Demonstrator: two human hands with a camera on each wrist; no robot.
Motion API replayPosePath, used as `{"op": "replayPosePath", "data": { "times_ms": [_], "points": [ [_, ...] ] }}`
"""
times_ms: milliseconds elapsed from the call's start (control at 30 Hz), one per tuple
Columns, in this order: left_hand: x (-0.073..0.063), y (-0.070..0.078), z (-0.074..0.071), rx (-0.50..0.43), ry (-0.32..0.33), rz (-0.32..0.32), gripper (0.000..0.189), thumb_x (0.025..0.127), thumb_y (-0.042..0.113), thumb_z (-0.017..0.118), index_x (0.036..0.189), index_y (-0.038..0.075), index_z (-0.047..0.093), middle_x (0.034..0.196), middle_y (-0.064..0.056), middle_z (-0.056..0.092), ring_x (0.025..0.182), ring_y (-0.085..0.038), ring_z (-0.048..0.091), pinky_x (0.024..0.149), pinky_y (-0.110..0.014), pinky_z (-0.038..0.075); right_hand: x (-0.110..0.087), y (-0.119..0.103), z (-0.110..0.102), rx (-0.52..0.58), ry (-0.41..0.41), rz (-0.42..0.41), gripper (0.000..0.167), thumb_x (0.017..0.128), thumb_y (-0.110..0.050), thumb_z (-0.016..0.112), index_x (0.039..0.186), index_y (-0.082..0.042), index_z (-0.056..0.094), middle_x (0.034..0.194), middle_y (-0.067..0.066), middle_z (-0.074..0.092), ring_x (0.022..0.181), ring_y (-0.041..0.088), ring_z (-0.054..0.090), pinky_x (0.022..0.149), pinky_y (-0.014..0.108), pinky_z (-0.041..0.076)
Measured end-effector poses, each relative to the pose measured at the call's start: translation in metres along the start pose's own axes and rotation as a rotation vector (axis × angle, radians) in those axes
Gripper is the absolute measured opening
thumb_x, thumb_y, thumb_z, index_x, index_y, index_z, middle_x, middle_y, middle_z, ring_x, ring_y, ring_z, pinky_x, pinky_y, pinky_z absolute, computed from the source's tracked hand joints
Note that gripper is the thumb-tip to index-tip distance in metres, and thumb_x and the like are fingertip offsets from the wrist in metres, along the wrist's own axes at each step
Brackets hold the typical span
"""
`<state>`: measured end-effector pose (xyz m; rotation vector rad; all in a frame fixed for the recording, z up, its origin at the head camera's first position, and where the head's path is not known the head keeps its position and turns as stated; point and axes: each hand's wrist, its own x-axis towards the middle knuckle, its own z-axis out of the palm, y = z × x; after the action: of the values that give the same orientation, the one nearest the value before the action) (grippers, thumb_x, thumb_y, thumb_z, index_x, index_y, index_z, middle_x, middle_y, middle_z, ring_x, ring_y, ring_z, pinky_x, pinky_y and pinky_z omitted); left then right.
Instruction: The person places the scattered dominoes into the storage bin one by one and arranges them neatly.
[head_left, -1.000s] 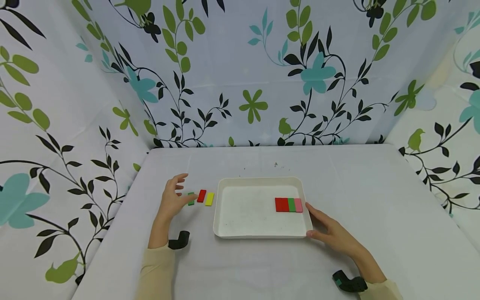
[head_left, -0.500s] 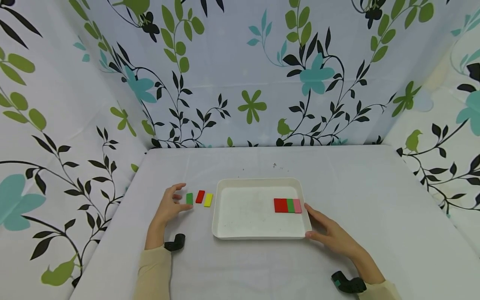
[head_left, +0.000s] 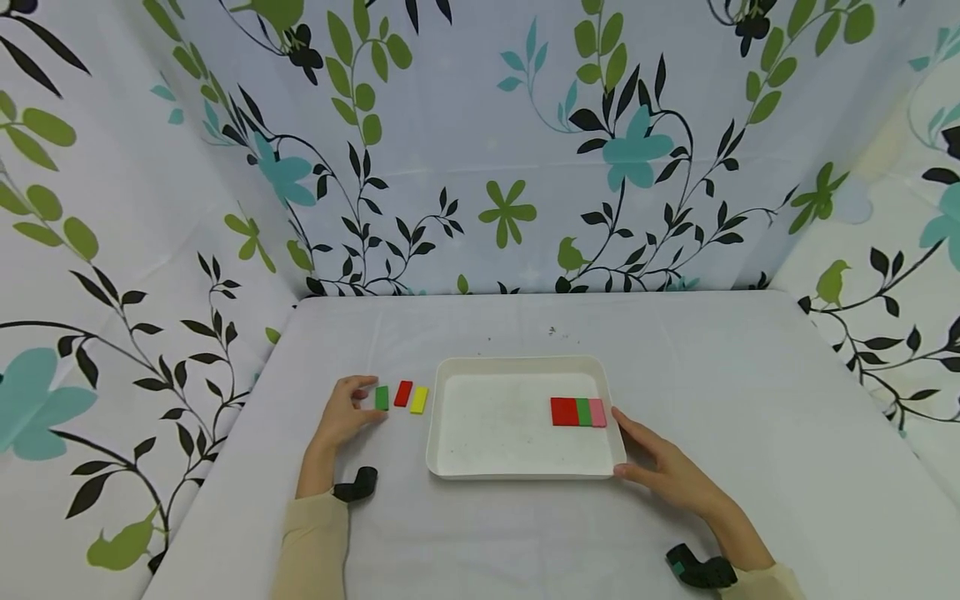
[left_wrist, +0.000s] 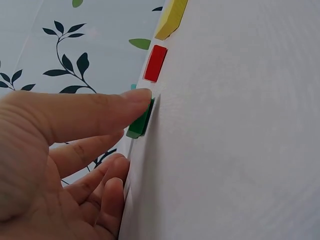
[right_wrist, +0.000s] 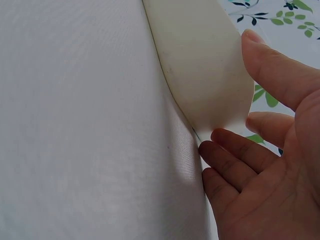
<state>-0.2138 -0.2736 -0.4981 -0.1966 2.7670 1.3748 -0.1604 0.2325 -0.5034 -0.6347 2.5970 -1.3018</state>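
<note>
My left hand [head_left: 347, 412] is beside a green block [head_left: 382, 398], at the left end of a short row with a red block [head_left: 403, 393] and a yellow block [head_left: 419, 400]. In the left wrist view the thumb partly hides the green block [left_wrist: 141, 122]; its fingers are not closed round it. My right hand [head_left: 663, 467] rests at the right side of a white tray [head_left: 487, 362], thumb and fingertips at its rim. Inside the tray, at the right, a red piece [head_left: 564, 412], a green piece [head_left: 583, 412] and a pink piece [head_left: 597, 412] lie side by side.
A white cloth covers the table [head_left: 480, 533]. Behind it and at both sides hangs a curtain [head_left: 450, 125] with leaves and flowers. Black wrist camera mounts [head_left: 356, 484] sit at both sleeves.
My left hand has come down to the green block, its thumb and fingers drawing closer together. The right hand stays at the tray, and the blocks have not moved.
</note>
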Motion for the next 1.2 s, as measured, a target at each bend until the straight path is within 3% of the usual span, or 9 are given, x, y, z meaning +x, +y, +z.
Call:
{"op": "replayPosePath", "data": {
  "times_ms": [233,400,633,867,1067,1200],
  "points": [
    [0.0,-0.001,0.004,0.025,0.035,-0.001,0.055,0.081,0.002,0.073,0.133,-0.002,0.055,0.143,-0.019,0.037,0.116,-0.035,0.044,0.096,-0.044,0.039,-0.001,0.0,0.0,-0.004,0.007,-0.016,0.079,0.089,-0.033,0.07,0.155,-0.017,0.029,0.159,0.012,0.03,0.135,-0.016,0.022,0.104,0.012,0.026],
    [0.0,0.0,0.005,0.028,0.05,-0.012,0.051,0.082,0.003,0.073,0.13,-0.002,0.057,0.143,-0.018,0.038,0.116,-0.035,0.045,0.098,-0.047,0.039,-0.001,0.0,0.001,-0.009,0.008,-0.009,0.079,0.089,-0.034,0.07,0.155,-0.019,0.029,0.159,0.011,0.03,0.137,-0.012,0.024,0.105,0.014,0.027],
    [-0.001,0.002,0.003,0.026,0.061,-0.03,0.049,0.083,0.005,0.073,0.129,-0.001,0.058,0.141,-0.018,0.041,0.118,-0.035,0.046,0.099,-0.048,0.04,-0.001,0.0,0.001,-0.01,0.001,0.005,0.08,0.089,-0.034,0.07,0.155,-0.019,0.028,0.16,0.011,0.029,0.143,0.003,0.027,0.106,0.018,0.029],
    [-0.005,0.006,-0.001,-0.036,0.13,-0.075,0.053,0.081,0.008,0.075,0.131,0.001,0.058,0.123,-0.022,0.06,0.108,-0.031,0.058,0.078,-0.025,0.046,0.0,-0.002,0.0,-0.021,-0.007,0.024,0.081,0.089,-0.036,0.07,0.155,-0.02,0.027,0.16,0.011,0.029,0.145,0.029,0.031,0.109,0.028,0.033],
    [-0.009,0.019,-0.008,-0.111,0.149,-0.07,0.055,0.081,0.006,0.076,0.132,0.0,0.057,0.121,-0.024,0.062,0.098,-0.023,0.062,0.07,-0.016,0.048,-0.001,-0.003,-0.001,-0.011,-0.005,0.017,0.08,0.089,-0.034,0.07,0.155,-0.019,0.027,0.16,0.012,0.029,0.145,0.019,0.029,0.107,0.02,0.03],
    [-0.014,0.035,-0.011,-0.134,0.171,-0.054,0.053,0.082,0.006,0.076,0.132,0.001,0.057,0.116,-0.023,0.063,0.099,-0.025,0.063,0.069,-0.014,0.049,-0.001,-0.002,-0.001,-0.008,-0.001,0.002,0.079,0.09,-0.033,0.069,0.155,-0.019,0.028,0.159,0.012,0.029,0.145,0.012,0.028,0.105,0.014,0.027]
  ]
}}
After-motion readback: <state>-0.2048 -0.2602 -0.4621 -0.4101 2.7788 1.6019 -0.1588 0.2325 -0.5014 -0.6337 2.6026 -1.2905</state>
